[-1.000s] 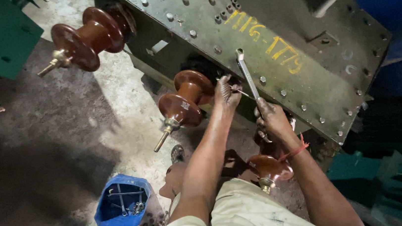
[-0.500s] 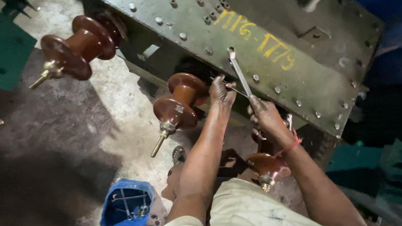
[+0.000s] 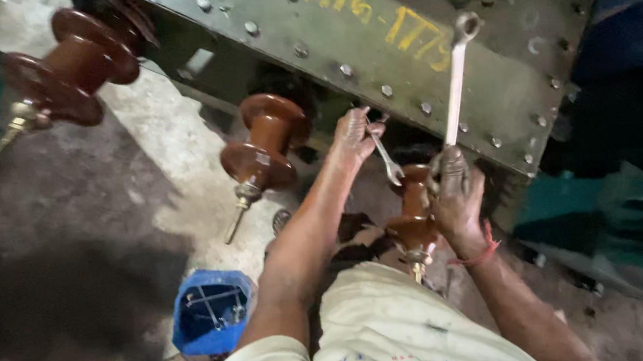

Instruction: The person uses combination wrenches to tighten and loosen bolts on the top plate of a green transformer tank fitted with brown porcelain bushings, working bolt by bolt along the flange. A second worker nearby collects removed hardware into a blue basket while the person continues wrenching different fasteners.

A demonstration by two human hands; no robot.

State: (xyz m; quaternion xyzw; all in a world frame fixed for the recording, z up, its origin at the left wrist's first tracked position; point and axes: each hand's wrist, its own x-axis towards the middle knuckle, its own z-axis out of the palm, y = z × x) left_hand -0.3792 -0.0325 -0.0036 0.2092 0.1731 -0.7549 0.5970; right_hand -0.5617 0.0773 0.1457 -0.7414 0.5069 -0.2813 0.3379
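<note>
Our right hand (image 3: 458, 194) grips long spanner (image 3: 456, 83), upright against green tank lid (image 3: 487, 91). Our left hand (image 3: 353, 139) closed on small spanner (image 3: 384, 154) above brown insulator (image 3: 414, 210).

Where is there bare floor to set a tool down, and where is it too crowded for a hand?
Bare concrete floor lies left of the blue plastic box, below the far-left brown ceramic insulator. Crowded: the left hand with a small spanner and the right hand gripping a long silver spanner around the nearest brown insulator, under the green metal tank.
</note>
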